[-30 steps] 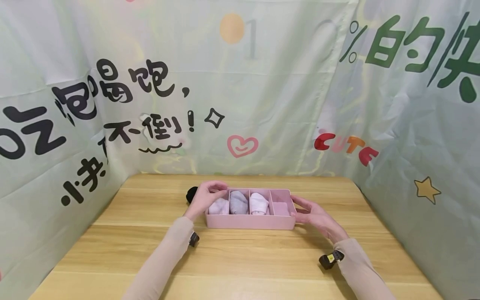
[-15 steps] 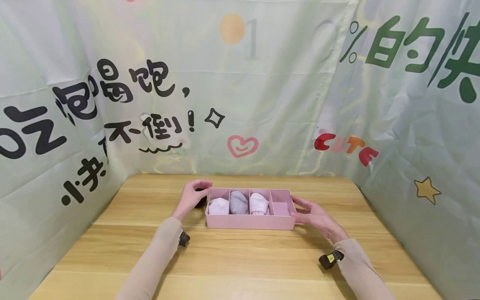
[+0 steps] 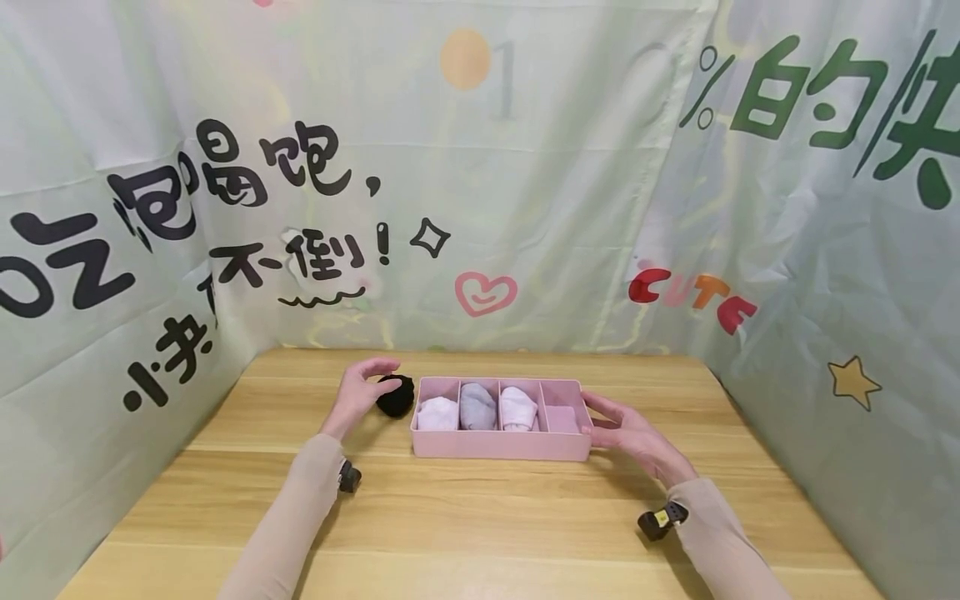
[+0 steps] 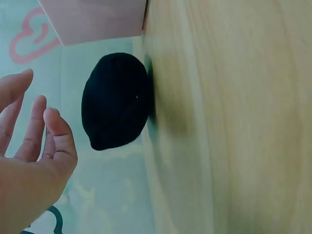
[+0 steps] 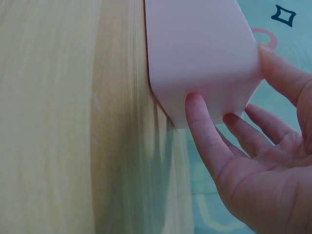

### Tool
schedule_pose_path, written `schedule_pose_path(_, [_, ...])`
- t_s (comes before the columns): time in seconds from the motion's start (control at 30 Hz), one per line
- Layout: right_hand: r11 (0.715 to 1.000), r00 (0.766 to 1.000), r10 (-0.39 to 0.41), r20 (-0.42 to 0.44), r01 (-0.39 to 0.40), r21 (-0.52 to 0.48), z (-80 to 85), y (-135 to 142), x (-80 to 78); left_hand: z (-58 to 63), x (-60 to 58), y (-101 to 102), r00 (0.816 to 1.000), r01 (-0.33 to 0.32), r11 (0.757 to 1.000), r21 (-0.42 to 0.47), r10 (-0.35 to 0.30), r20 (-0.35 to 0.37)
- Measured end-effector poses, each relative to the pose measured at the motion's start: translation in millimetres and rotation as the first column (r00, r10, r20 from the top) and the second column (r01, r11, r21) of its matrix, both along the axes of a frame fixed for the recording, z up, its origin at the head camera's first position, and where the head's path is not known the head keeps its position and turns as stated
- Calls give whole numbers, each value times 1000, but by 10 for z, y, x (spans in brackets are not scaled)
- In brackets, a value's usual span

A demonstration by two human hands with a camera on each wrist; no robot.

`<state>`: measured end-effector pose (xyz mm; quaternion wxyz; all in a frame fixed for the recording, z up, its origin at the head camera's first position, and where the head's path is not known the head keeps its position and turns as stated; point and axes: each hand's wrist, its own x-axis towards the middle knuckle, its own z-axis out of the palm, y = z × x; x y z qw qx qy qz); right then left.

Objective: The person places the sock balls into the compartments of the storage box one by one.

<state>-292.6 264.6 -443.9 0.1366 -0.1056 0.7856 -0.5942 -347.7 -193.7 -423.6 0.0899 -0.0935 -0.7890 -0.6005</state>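
Note:
A pink divided storage box [image 3: 501,445] stands on the table, with rolled-up cloth bundles that look like socks in it: a white one [image 3: 438,413] at left, a grey one [image 3: 478,406] beside it, then another white one [image 3: 518,408]. The rightmost compartment holds no bundle. Left of the box lies a black rolled-up sock [image 4: 117,101]. My left hand [image 3: 357,398] is beside that sock, fingers loosely bent and, in the left wrist view, apart from it. With extended fingertips my right hand [image 3: 633,435] touches the box's right end; the right wrist view shows fingers [image 5: 204,122] on the end wall.
The wooden table [image 3: 480,525] ends at a printed cloth backdrop [image 3: 540,208] behind and at both sides. Each wrist carries a small black camera, such as the right wrist camera [image 3: 660,520].
My left hand has moved left, from over the leftmost compartment, past the box's left end, to the black sock, which now shows more fully. The right hand and the box have stayed put.

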Motion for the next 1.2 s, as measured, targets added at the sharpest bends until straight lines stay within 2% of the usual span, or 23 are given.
schedule_pose_path(0.1, [1000,1000,-3,0,3,-2,-6,9,1,-48,-22,-37,1000,-17,1000,-9,17,7])
schedule_pose_path(0.23, [1000,1000,-11,5,11,0,-10,6,9,-251,-202,-152,1000,-19,999,-49,20,14])
schedule_pose_path(0.33, [1000,1000,-9,9,9,-5,-10,1,13,-282,-243,-205,1000,4,994,-105,-2,19])
schedule_pose_path(0.5, [1000,1000,3,-4,-3,14,-10,-6,2,-283,-280,-256,1000,16,987,-161,-11,28])
schedule_pose_path(0.77, [1000,1000,-9,-5,9,30,13,-5,0,-286,-348,-271,991,75,978,-195,-51,123])
schedule_pose_path(1.0, [1000,1000,-6,-7,6,23,27,3,2,-296,-409,-231,964,192,971,-145,-159,212])
schedule_pose_path(1.2, [1000,1000,-11,3,11,23,17,2,5,-292,-414,-204,951,206,967,-151,-162,262])
